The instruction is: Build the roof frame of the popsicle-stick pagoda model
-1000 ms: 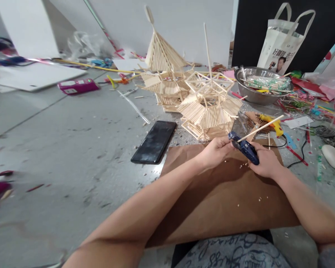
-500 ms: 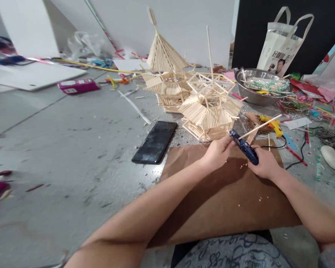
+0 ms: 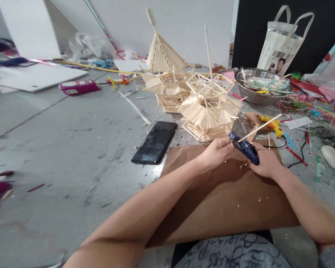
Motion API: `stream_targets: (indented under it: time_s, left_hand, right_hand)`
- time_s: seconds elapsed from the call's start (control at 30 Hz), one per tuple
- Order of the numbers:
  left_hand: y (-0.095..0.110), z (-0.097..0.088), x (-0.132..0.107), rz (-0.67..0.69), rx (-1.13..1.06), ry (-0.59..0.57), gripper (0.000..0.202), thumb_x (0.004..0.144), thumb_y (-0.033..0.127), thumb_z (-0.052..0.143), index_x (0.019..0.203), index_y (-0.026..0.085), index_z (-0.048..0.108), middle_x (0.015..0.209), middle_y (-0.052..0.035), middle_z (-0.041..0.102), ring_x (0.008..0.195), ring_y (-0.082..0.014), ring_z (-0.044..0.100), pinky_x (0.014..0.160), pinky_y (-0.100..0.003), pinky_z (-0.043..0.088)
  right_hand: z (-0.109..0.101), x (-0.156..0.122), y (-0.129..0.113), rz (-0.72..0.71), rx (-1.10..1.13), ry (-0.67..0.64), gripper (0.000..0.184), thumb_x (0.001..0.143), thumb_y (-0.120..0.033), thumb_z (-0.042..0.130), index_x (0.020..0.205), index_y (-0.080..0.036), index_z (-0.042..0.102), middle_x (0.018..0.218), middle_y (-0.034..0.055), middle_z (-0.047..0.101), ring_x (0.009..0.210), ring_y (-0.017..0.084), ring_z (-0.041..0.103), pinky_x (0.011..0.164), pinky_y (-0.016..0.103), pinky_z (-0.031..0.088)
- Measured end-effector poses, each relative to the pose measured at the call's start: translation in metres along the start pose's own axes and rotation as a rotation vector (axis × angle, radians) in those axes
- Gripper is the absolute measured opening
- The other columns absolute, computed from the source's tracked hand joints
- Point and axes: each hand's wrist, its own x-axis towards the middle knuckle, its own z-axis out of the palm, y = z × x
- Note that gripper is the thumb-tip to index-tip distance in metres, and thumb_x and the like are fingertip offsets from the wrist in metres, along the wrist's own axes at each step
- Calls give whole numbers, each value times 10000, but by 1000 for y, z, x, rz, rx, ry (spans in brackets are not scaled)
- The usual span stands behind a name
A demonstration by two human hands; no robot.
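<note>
My right hand [image 3: 265, 160] is wrapped round the handles of blue cutting pliers [image 3: 247, 150], their head pointing up and left. A thin wooden stick [image 3: 264, 126] crosses the jaws and slants up to the right. At the jaws, my left hand [image 3: 219, 152] is closed in a pinch on the stick's lower end, which the fingers mostly hide. Both hands are above a brown cardboard sheet [image 3: 231, 208] dotted with small pale bits. Just beyond stands a pavilion-like model of wooden sticks [image 3: 216, 117], with a taller, pointed-roof stick model [image 3: 166, 56] behind it.
A black phone [image 3: 155, 142] lies left of the cardboard. To the right are a yellow glue gun [image 3: 273, 124] with its cord, a metal bowl [image 3: 257, 97] of wrapped sticks, and a white bag [image 3: 279, 48]. A purple packet [image 3: 79, 87] lies at the far left.
The pliers have turned slightly in my right hand, and their jaws have shifted a little around the stick. My left hand has moved very slightly; the models stand as before.
</note>
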Motion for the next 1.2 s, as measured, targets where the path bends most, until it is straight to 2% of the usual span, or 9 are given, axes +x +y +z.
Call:
stream_targets:
  time_s: [0.1,0.27,0.4,0.57,0.77,0.9,1.0,1.1,1.2]
  left_hand:
    - [0,-1,0,-126,-170,-67,462,640,585,648,629,157,476,411,104,284,345,-20,210,354,-176,139]
    - [0,-5,1,-193,-208,-107,418,666,532,655,643,160,467,386,111,273,326,-18,204,353,-182,119]
    - [4,-5,1,-174,-152,-98,424,663,543,645,629,163,460,388,106,287,336,-19,212,361,-186,127]
    - [5,-4,1,-116,-54,-52,415,701,555,584,625,167,458,419,99,285,361,-27,221,380,-200,144]
    - [-2,-1,2,9,278,49,312,817,396,466,621,154,481,533,53,382,502,-64,348,496,-204,290]
    - [-3,0,2,9,471,103,297,853,332,407,636,153,501,545,54,380,545,-80,368,556,-214,313]
    - [-3,-2,2,23,506,110,277,853,300,406,646,150,512,569,45,413,571,-84,385,573,-214,317]
    - [-3,-2,2,7,434,124,248,851,289,415,672,148,512,571,50,391,540,-74,351,524,-201,291]
    - [-2,-1,1,-45,247,124,189,861,281,400,792,146,514,555,70,339,482,-61,297,463,-188,251]
  right_hand:
    - [-1,0,-1,0,-10,-6,554,649,-295,535,1173,-130,463,1168,131,589,1037,261,579,868,364,440]
    - [-2,-2,-4,39,-36,-28,439,649,-309,535,1061,-156,518,1036,108,649,904,260,630,774,348,464]
    - [0,-3,-5,19,-49,-17,367,657,-323,529,979,-148,544,1032,121,645,874,269,638,757,352,467]
    - [6,-4,-5,3,-8,50,352,665,-301,522,989,-165,535,953,96,665,818,248,646,715,329,466]
    - [7,-3,-8,80,91,106,222,682,-296,488,860,-177,548,752,69,652,716,235,638,642,315,455]
    - [4,0,-2,184,297,115,158,673,-295,499,793,-196,528,636,21,605,627,202,617,608,308,455]
    - [4,3,5,302,601,42,186,675,-306,507,830,-205,488,491,-53,517,455,160,554,517,290,445]
    - [3,7,8,364,918,-49,274,661,-325,541,893,-195,475,503,-68,523,419,140,534,468,271,435]
    - [-1,8,9,392,1072,-86,288,666,-382,563,855,-171,508,539,-28,567,462,144,555,486,275,444]
